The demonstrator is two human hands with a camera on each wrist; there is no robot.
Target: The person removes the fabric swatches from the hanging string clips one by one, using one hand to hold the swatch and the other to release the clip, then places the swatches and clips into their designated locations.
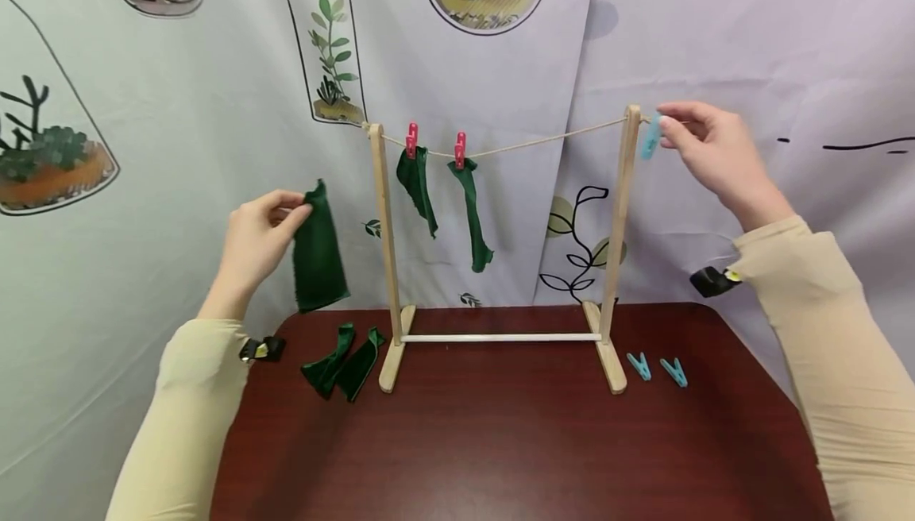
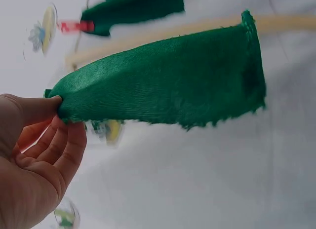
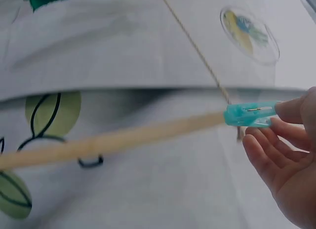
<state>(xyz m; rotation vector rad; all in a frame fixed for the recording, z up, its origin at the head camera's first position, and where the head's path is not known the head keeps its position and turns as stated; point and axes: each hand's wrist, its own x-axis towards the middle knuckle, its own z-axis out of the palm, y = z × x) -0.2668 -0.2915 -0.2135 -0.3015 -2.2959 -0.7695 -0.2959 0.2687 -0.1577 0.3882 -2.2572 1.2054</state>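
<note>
My left hand [image 1: 256, 245] pinches a dark green cloth piece [image 1: 319, 255] by its upper edge, and the cloth hangs down left of the wooden rack. In the left wrist view the cloth [image 2: 163, 81] stretches away from thumb and fingertips. At the right post's top, my right hand [image 1: 715, 152] pinches a light blue clothespin [image 1: 651, 137]. The right wrist view shows that clothespin [image 3: 251, 114] between thumb and finger, close to the post top. Two green cloth pieces hang on the string [image 1: 550, 140], held by a red clothespin [image 1: 411, 140] and another red clothespin [image 1: 461, 150].
Two folded green cloths [image 1: 343, 362] lie on the dark red table [image 1: 493, 441], left of the rack's left foot [image 1: 397, 348]. Right of the right foot [image 1: 605, 349] lie two blue clothespins [image 1: 673, 372]. A printed curtain [image 1: 493, 68] hangs behind.
</note>
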